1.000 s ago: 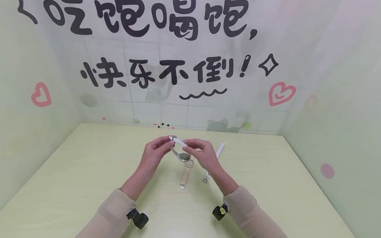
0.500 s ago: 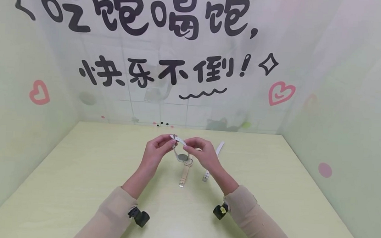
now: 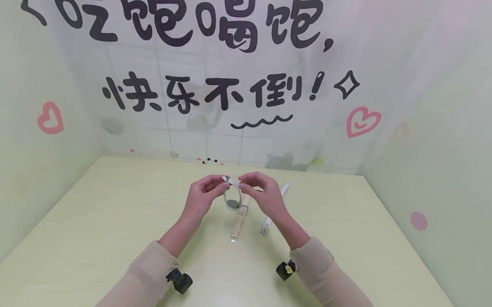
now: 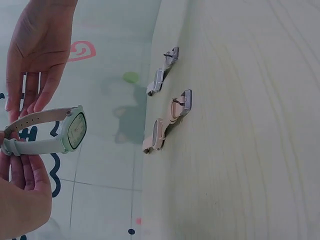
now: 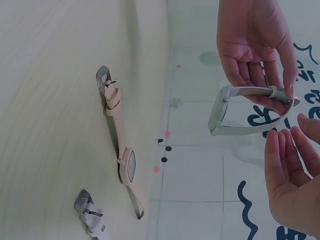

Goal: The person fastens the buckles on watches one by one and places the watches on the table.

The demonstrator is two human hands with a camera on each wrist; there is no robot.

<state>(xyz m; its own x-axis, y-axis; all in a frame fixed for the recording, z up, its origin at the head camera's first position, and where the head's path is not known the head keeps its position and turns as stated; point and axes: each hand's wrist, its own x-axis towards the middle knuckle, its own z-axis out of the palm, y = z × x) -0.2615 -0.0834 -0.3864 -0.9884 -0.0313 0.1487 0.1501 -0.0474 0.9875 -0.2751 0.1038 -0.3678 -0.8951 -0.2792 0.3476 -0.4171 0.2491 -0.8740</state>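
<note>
A white wristwatch (image 3: 233, 204) hangs over the table, its strap bent round into a loop with the face at the bottom. My left hand (image 3: 202, 197) pinches the strap between thumb and fingers at the buckle end. Across the loop, my right hand (image 3: 265, 196) has its fingers loosely bent at the strap's side, with nothing gripped between them. In the right wrist view, the right fingertips (image 5: 282, 134) sit just under the band (image 5: 245, 131). The left wrist view shows the watch's round face (image 4: 77, 131) turned outward.
A beige wristwatch (image 3: 237, 226) lies on the table (image 3: 143, 231) below the hands. To its right lies another white watch (image 3: 266, 226), partly hidden by the right hand and forearm. A printed curtain wall (image 3: 168, 141) stands behind the table's far edge.
The right thumb and fingers have let go of the strap and moved slightly away. The watch has swung a little left and now hangs as a rounder loop. The left hand keeps its pinch.
</note>
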